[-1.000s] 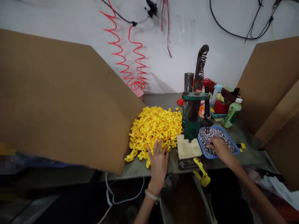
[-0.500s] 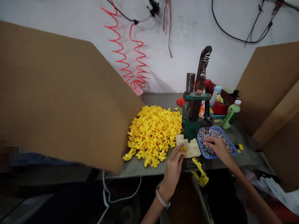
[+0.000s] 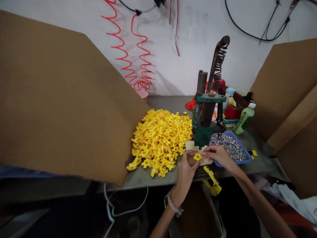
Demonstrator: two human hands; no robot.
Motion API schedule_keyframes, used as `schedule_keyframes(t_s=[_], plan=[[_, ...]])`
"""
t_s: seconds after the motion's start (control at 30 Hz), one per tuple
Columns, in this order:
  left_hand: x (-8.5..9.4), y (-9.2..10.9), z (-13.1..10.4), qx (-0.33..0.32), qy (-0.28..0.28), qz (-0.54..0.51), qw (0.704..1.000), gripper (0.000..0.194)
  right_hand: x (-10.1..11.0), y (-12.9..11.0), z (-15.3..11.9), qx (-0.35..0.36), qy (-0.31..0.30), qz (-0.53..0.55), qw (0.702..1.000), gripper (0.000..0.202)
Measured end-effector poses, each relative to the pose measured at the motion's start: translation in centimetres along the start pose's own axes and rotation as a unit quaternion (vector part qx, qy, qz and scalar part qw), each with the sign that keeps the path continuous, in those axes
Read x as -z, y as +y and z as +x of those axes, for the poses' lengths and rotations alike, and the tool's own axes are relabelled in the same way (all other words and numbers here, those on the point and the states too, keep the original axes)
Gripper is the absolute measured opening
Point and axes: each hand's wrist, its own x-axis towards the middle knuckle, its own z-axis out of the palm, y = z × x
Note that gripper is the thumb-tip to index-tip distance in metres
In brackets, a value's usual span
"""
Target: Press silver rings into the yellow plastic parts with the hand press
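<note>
My left hand [image 3: 185, 172] pinches a small yellow plastic piece [image 3: 197, 157] with a round hole, between thumb and fingers, over the pale board [image 3: 190, 145] under the press. Close by on the right is my right hand [image 3: 219, 156], thumb and fingertips pressed together; whatever they hold is too small to make out. The green hand press [image 3: 203, 135] stands just behind both hands. A blue tray [image 3: 244, 162] of small shiny metallic parts [image 3: 230, 145] sits beside the right hand. Left of the press lies a large heap of yellow plastic pieces [image 3: 162, 138].
Cardboard panels [image 3: 61, 105] [image 3: 292, 82] flank the bench. A green bottle [image 3: 244, 119] and a red box [image 3: 234, 112] stand behind the tray. A yellow handle-like part [image 3: 212, 181] juts out at the bench's front edge. Red coiled hoses [image 3: 146, 61] hang on the wall.
My right hand has moved left from over the blue tray to beside the yellow piece. My left hand's fingers have spread around the piece, which now shows more fully. The view has shifted slightly.
</note>
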Motion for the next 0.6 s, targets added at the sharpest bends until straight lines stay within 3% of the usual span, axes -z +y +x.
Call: schedule_keyframes(t_s=[0.23, 0.3, 0.37, 0.43, 0.5, 0.6], plan=[[-0.9, -0.7, 0.6, 0.002, -0.016, -0.028, 0.999, 0.043, -0.9, 0.4, 1.3, -0.066, -0.043, -0.071, 0.994, 0.03], [-0.9, -0.9, 0.7, -0.001, -0.02, -0.028, 0.999, 0.044, -1.1, 0.3, 0.6, -0.053, -0.028, -0.114, 0.992, 0.031], [-0.9, -1.0, 0.8, -0.012, -0.02, -0.023, 0.999, 0.042, -1.1, -0.7, -1.1, -0.019, 0.027, -0.153, 0.988, 0.034], [-1.1, -1.0, 0.9, -0.025, -0.008, -0.013, 1.0, 0.039, -0.6, -3.2, -3.2, 0.041, 0.108, -0.173, 0.978, 0.037], [-1.4, -1.0, 0.8, -0.034, 0.011, 0.001, 0.999, 0.036, 0.7, -7.4, -4.7, 0.134, 0.197, -0.162, 0.958, 0.04], [-2.1, -1.0, 0.7, -0.037, 0.047, 0.016, 0.998, 0.035, 3.4, -15.4, -3.2, 0.295, 0.324, -0.103, 0.893, 0.047]])
